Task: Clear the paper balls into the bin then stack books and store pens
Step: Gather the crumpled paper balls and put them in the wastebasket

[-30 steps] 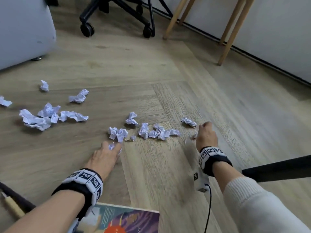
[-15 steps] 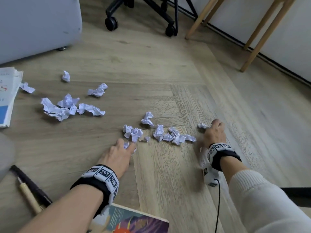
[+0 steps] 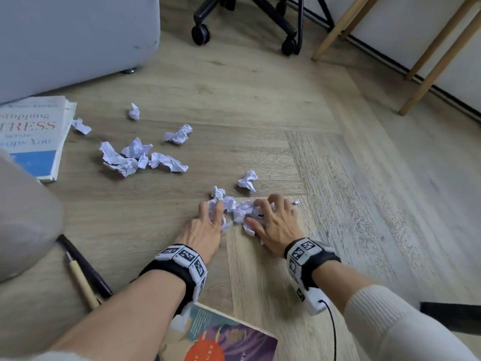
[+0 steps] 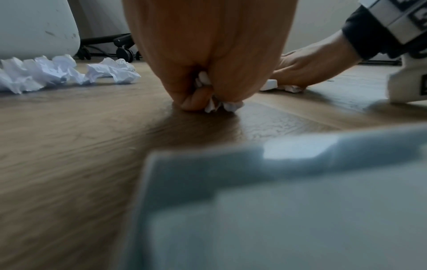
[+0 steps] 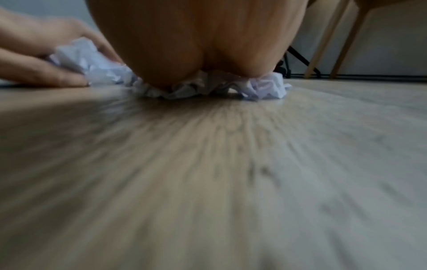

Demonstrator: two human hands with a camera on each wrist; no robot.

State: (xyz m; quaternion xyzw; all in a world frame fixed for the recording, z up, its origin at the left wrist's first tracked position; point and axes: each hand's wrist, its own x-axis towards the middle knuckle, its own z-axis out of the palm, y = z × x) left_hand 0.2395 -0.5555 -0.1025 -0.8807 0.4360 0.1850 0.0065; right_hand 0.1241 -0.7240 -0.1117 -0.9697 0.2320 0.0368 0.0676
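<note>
Crumpled white paper balls lie on the wood floor. My left hand [image 3: 212,213] and right hand [image 3: 265,211] meet over a small heap of paper balls [image 3: 240,209], fingers curled onto it from both sides. In the left wrist view, the left hand [image 4: 203,95] pinches paper [image 4: 231,106] against the floor. In the right wrist view, paper [image 5: 265,87] bulges out under the right palm. Two balls [image 3: 247,179] lie just beyond the hands, and a looser cluster [image 3: 130,157] lies further left. A white-and-blue book [image 3: 31,136] is at the left, a colourful book [image 3: 226,340] under my left forearm. A black pen [image 3: 83,267] and a beige pen [image 3: 80,282] lie at the lower left.
A large pale grey piece of furniture [image 3: 73,35] on a small foot fills the top left. An office chair base with castors [image 3: 200,35] and wooden table legs [image 3: 421,82] stand behind. A black bar [image 3: 450,311] crosses the right edge. A grey fabric-covered shape [image 3: 23,217] is at the left.
My right hand has swept left across the floor, pushing paper balls towards my left hand. The two hands now close on one heap. The head view has turned left.
</note>
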